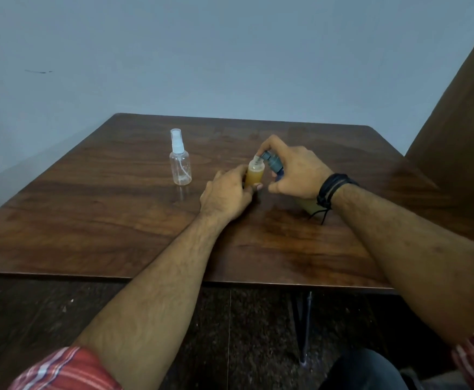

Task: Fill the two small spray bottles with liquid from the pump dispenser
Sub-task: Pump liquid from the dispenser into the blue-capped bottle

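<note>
Left hand (pixel 227 192) grips the open, amber-filled bottle (pixel 254 173) upright on the table (pixel 117 209) to steady it, while right hand (pixel 295 173) wraps the dispenser (pixel 274 163), spout over its mouth; bottle 2 (pixel 180 161) stands capped, empty, apart.

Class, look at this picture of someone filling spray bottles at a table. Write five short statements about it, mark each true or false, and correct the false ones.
1. The left hand holds a small bottle of amber liquid. True.
2. The right hand is on the pump dispenser. True.
3. The clear spray bottle is full. False: it looks empty.
4. The clear spray bottle has its white spray top on. True.
5. The amber bottle lies on its side on the table. False: it stands upright, open at the top, with the pump's spout over its mouth.
</note>
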